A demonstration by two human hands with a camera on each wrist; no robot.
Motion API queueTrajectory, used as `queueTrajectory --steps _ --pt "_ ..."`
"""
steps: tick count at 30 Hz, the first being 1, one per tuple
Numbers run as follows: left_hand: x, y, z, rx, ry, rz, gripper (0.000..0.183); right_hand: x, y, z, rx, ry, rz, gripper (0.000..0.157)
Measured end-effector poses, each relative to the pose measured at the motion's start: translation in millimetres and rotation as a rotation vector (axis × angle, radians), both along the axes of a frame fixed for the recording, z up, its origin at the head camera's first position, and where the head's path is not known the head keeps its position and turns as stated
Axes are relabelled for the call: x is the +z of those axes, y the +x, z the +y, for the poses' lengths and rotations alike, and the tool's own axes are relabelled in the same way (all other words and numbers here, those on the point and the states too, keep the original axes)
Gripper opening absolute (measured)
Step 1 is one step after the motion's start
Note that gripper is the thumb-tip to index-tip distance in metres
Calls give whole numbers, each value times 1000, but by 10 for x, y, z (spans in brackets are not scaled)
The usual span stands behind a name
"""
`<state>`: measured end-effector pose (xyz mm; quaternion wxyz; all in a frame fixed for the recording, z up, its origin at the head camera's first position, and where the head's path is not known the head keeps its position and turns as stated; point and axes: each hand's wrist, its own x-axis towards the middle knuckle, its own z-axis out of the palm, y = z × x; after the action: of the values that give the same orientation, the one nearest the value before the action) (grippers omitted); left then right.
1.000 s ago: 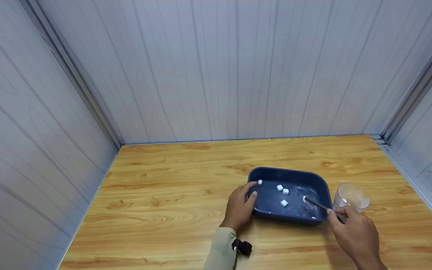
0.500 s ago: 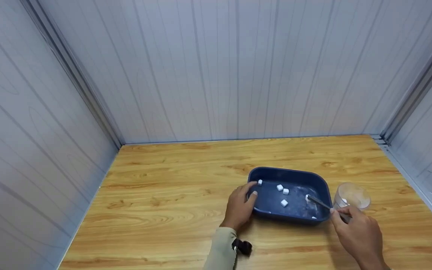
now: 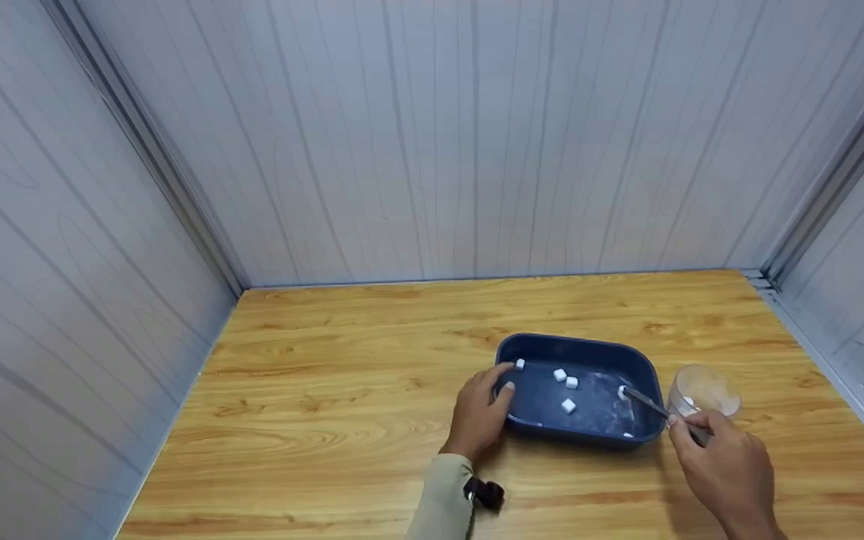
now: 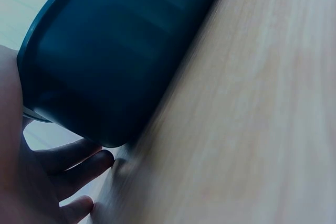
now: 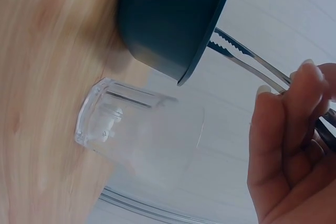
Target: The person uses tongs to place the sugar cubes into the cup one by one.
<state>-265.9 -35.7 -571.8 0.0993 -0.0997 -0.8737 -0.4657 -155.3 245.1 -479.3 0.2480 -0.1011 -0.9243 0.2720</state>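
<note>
My left hand (image 3: 478, 415) holds the left end of a dark blue rectangular basin (image 3: 552, 431), thumb over the rim and other fingers along the outside, as the left wrist view shows. My right hand (image 3: 728, 465) pinches a pair of metal tweezers (image 3: 646, 403), their serrated tips (image 5: 229, 42) reaching over the basin's right rim. At those tips, inside the basin, is a small white cube (image 3: 622, 391). Several other white cubes (image 3: 568, 406) lie on the basin floor. A clear glass (image 5: 136, 124) stands just right of the basin, with white pieces (image 5: 109, 124) at its bottom.
The basin and glass stand on a wood-grain table (image 3: 327, 420). Pale panel walls (image 3: 432, 150) rise behind it and on both sides. Whitish powder (image 3: 604, 409) marks the right half of the basin floor, and a white fragment (image 3: 628, 435) lies near its front right corner.
My right hand and the tweezers have moved slightly right, and the white cube at their tips has shifted right with them. The left hand and basin have stayed in place.
</note>
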Motion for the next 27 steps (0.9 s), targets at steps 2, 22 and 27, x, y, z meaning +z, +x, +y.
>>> queueTrajectory --steps 2,22,27 --pt "2 -4 1 -1 -1 -1 33 3 5 8 -4 -5 2 18" --pt "12 4 -1 -9 5 -6 34 53 13 98 -17 -31 102 14" --pt "17 -2 -1 -2 -10 8 34 75 15 130 -28 -29 89 16"
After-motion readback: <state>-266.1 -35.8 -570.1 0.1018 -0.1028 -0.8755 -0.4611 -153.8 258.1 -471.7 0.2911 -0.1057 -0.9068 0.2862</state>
